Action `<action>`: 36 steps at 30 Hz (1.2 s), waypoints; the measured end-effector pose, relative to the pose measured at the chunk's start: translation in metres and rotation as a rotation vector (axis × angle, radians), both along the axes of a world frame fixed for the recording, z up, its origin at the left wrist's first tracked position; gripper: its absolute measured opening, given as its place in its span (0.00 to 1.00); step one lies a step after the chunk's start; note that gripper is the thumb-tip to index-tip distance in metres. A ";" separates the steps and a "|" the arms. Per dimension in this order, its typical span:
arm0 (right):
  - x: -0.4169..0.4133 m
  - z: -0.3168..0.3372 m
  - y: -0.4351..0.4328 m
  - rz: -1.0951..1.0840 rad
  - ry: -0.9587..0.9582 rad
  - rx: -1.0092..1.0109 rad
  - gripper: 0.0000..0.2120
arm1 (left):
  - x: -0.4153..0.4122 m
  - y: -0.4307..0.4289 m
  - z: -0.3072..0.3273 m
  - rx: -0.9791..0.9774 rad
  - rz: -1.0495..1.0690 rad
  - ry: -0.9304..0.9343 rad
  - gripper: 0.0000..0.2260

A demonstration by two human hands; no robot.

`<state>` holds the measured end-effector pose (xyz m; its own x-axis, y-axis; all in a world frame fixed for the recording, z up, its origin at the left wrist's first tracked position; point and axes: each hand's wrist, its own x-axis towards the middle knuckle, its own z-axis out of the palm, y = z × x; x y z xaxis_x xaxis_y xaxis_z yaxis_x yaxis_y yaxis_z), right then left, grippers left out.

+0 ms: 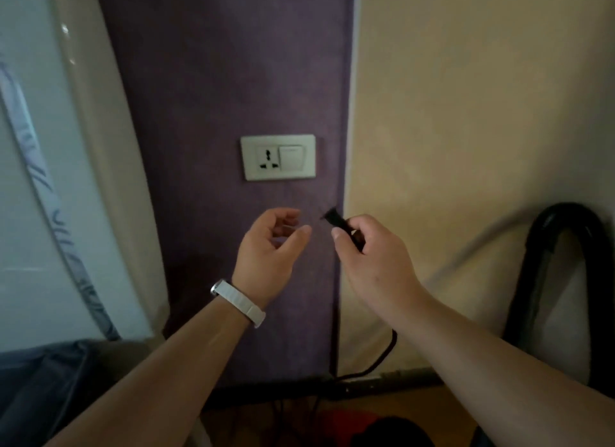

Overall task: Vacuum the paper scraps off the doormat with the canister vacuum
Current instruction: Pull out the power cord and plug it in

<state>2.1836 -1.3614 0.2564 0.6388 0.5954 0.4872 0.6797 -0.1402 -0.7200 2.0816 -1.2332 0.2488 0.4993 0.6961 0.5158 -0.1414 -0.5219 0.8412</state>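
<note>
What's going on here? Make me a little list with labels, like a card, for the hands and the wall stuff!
right hand: holds the black plug, below and right of the socket
left hand: open, empty, white watch on the wrist
wall socket: nothing plugged in, white switch beside it
cord: hangs from the right hand toward the floor
vacuum hose: black, loops up at right
doormat: not in view

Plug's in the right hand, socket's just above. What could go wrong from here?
1. The right hand pinches the plug close to its front end, so fingers may touch the prongs when pushing into the socket.
2. The cord trails down to the floor and could snag or trip.
3. Dim light and blur make lining up the prongs harder.
</note>
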 end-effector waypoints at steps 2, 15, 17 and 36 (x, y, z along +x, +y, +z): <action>-0.003 0.021 0.025 -0.008 -0.002 -0.007 0.11 | -0.005 0.013 0.007 -0.014 -0.014 0.001 0.09; -0.024 0.081 0.142 -0.116 0.015 -0.207 0.15 | -0.012 0.025 -0.014 -0.257 -0.337 -0.003 0.09; -0.026 0.080 0.143 -0.133 -0.009 -0.238 0.16 | -0.016 0.030 -0.014 -0.262 -0.353 0.017 0.02; -0.028 0.079 0.140 -0.164 -0.061 -0.395 0.20 | -0.038 0.014 -0.018 -0.388 -0.448 -0.041 0.06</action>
